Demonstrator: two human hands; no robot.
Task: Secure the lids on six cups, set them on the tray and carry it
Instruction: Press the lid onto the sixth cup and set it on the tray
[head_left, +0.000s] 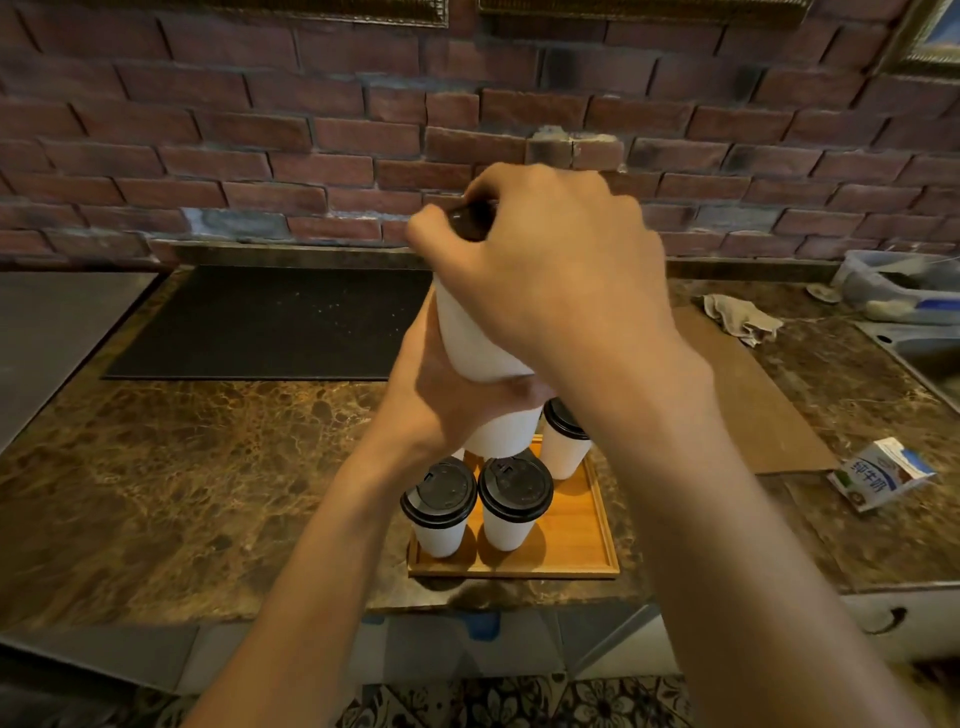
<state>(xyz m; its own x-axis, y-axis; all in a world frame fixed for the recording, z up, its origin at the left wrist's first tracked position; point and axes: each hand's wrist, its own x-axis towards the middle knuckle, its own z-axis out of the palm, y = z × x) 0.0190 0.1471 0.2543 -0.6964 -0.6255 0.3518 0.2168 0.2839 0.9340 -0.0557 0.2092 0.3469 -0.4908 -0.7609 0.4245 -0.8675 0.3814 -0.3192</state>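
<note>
Two hands working above the tray (597, 525): left hand (441, 400) gripping a white cup (472, 338) from below, right hand (550, 260) closing over its black lid (470, 218), pressing on top. Cup being held in the air, over the tray's far side. Three lidded cups (511, 501) standing on the tray, another white cup partly hiding behind the left hand. Milk carton (878, 475) lying right of the tray.

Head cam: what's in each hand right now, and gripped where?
Left hand wraps the lower body of a white paper cup, held above the tray. Right hand clamps down over its black lid at the top rim.
</note>
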